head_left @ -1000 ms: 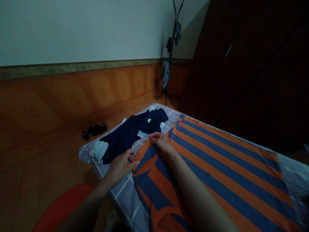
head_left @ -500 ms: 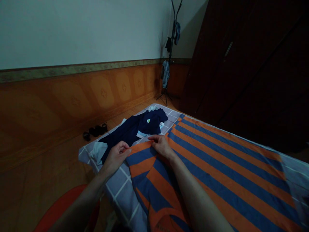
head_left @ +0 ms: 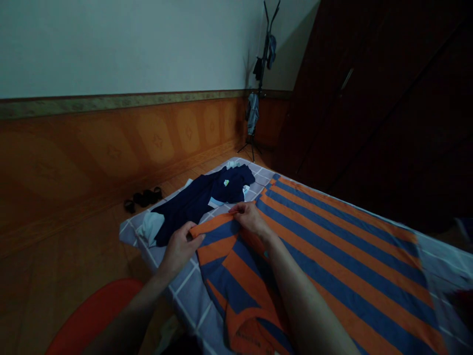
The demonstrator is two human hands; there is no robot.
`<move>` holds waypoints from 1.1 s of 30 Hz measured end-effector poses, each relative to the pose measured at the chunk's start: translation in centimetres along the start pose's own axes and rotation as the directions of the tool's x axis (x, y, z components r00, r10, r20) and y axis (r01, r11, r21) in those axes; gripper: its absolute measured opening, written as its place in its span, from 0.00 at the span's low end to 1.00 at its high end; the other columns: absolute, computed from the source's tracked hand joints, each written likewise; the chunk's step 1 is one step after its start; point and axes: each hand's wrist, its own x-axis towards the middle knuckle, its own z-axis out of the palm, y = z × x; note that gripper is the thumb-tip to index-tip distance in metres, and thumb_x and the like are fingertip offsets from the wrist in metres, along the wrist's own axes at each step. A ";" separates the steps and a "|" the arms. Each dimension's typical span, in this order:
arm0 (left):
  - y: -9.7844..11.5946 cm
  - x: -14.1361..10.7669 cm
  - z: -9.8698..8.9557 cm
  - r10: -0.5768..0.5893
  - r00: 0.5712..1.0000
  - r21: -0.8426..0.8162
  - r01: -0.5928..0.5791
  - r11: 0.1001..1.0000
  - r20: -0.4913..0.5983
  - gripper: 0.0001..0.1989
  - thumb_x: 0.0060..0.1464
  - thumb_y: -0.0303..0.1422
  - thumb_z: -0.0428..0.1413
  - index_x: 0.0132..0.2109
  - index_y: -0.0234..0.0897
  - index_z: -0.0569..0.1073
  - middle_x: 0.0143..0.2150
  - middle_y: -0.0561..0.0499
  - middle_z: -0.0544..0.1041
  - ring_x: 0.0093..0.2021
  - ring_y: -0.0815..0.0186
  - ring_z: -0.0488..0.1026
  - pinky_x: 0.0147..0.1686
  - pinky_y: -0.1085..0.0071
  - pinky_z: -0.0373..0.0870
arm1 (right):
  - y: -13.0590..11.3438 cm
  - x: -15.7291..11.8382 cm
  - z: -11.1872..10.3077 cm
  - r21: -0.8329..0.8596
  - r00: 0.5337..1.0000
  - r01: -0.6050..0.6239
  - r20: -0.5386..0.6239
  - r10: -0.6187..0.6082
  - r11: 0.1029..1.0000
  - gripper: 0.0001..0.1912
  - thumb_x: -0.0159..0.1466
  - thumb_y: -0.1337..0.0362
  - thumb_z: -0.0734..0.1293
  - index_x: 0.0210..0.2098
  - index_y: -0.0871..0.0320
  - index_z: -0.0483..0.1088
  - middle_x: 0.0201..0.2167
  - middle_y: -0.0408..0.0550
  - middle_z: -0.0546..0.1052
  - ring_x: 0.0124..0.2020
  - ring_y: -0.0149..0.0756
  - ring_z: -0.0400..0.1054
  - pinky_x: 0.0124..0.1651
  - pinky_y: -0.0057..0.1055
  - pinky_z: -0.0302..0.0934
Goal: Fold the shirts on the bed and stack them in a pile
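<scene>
An orange and blue striped shirt (head_left: 332,236) lies spread on the bed (head_left: 185,286), its collar toward me at the bottom. My left hand (head_left: 181,246) pinches the left corner of the sleeve's orange hem. At the hem's other corner, my right hand (head_left: 248,217) is closed on the cloth, its forearm crossing over the shirt. The sleeve edge runs fairly straight between the two hands. Just beyond them lies a rumpled navy garment (head_left: 199,197) with pale trim and a small badge.
A red round stool or basin (head_left: 96,310) stands on the floor at lower left. Dark sandals (head_left: 142,198) sit near the wall. A coat rack (head_left: 263,64) with hanging clothes stands in the corner, beside a dark wardrobe (head_left: 369,98).
My left fingers have closed over the sleeve's hem corner, and the hem is now drawn straighter. The right hand has shifted slightly, its fingers now curled on the edge.
</scene>
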 end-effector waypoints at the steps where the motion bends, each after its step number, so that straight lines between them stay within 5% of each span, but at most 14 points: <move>1: 0.2 -0.1 -0.2 0.013 1.000 -0.038 -0.013 0.999 -0.019 0.08 0.49 0.38 0.55 0.33 0.38 0.69 0.29 0.54 0.72 0.31 0.63 0.70 0.31 0.71 0.65 | -0.2 -0.1 -0.2 -0.023 1.000 0.018 0.001 -0.018 1.000 0.16 0.46 0.77 0.58 0.26 0.58 0.74 0.25 0.42 0.76 0.27 0.32 0.68 0.29 0.24 0.60; 7: 2.2 -2.9 0.7 0.237 0.970 0.015 -0.236 0.972 -0.057 0.03 0.51 0.31 0.54 0.35 0.38 0.70 0.30 0.53 0.69 0.31 0.66 0.68 0.32 0.72 0.64 | -0.9 -1.9 -3.0 -0.137 0.993 0.104 0.068 -0.095 0.985 0.11 0.45 0.77 0.61 0.21 0.58 0.71 0.22 0.40 0.73 0.26 0.30 0.65 0.30 0.24 0.58; 14: 2.5 -5.5 3.3 0.479 0.851 0.167 -0.515 0.841 0.214 0.17 0.51 0.24 0.53 0.48 0.42 0.70 0.44 0.47 0.71 0.46 0.58 0.68 0.45 0.63 0.66 | 1.6 -4.1 -5.4 -0.215 0.991 0.123 0.084 -0.108 0.969 0.12 0.45 0.78 0.59 0.21 0.59 0.71 0.25 0.42 0.73 0.28 0.31 0.66 0.33 0.25 0.59; 20: 1.0 -5.2 2.7 0.464 0.811 0.239 -0.560 0.794 0.357 0.32 0.44 0.25 0.56 0.59 0.43 0.62 0.56 0.45 0.66 0.56 0.53 0.62 0.54 0.56 0.62 | 2.3 -5.3 -4.6 -0.242 0.993 0.119 0.029 -0.115 0.963 0.14 0.45 0.78 0.58 0.22 0.59 0.71 0.29 0.43 0.75 0.33 0.33 0.68 0.40 0.27 0.60; 24: -0.1 -5.1 2.0 0.499 0.786 0.219 -0.594 0.774 0.365 0.22 0.47 0.20 0.49 0.50 0.41 0.69 0.50 0.46 0.70 0.51 0.59 0.67 0.49 0.63 0.65 | 1.9 -5.8 -4.6 -0.257 0.996 0.086 0.025 -0.082 0.963 0.14 0.46 0.78 0.57 0.23 0.59 0.72 0.29 0.44 0.76 0.33 0.33 0.69 0.39 0.27 0.61; 28: -1.0 -4.4 0.9 0.507 0.817 0.182 -0.562 0.807 0.276 0.13 0.52 0.19 0.43 0.36 0.38 0.69 0.37 0.49 0.71 0.40 0.65 0.70 0.39 0.69 0.67 | 1.6 -6.2 -4.6 -0.291 0.999 0.042 0.045 -0.030 0.956 0.14 0.50 0.75 0.58 0.27 0.60 0.74 0.27 0.44 0.76 0.29 0.33 0.69 0.33 0.26 0.60; 33: -1.2 -4.1 0.3 0.487 0.839 0.234 -0.538 0.810 0.243 0.11 0.53 0.20 0.44 0.36 0.38 0.68 0.36 0.50 0.71 0.39 0.65 0.70 0.38 0.69 0.67 | 1.3 -6.2 -4.2 -0.351 1.000 0.021 0.026 -0.013 0.936 0.11 0.59 0.65 0.60 0.30 0.60 0.75 0.27 0.43 0.76 0.28 0.32 0.68 0.30 0.25 0.56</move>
